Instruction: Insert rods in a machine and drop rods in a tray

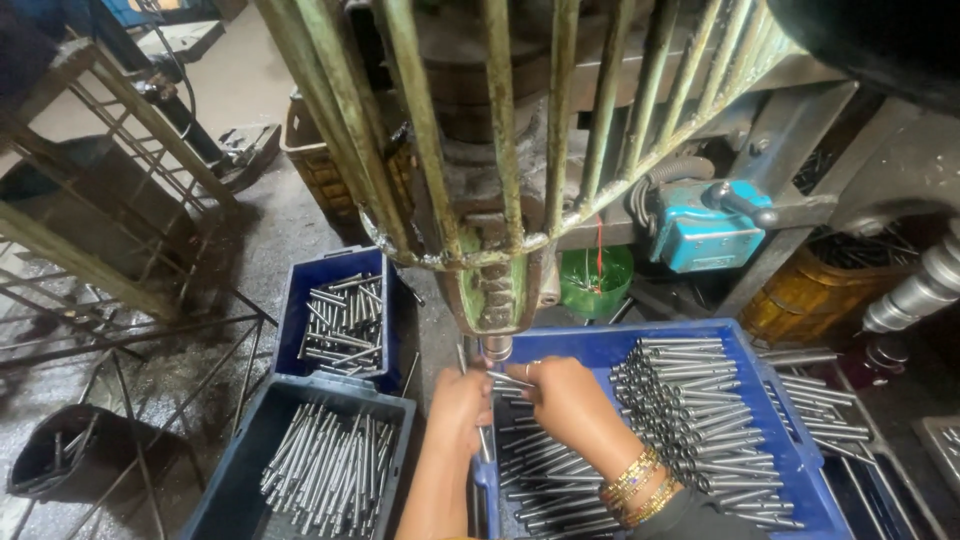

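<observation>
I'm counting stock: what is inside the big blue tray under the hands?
The big blue tray holds rows of slim metal rods, laid side by side. The right hand and left hand cover some rods, and the tray's near end runs out of view.

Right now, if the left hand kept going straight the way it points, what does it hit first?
The left hand points up and away, toward the press tooling. First in that line looks like the short metal post under the green guard cage, just above the blue tray of steel rods. Depth is unclear, so it may pass beside it.

You get dim, uneven light, glints on the steel rods (690, 400), dark corners, and wide-angle bending at edges.
</observation>
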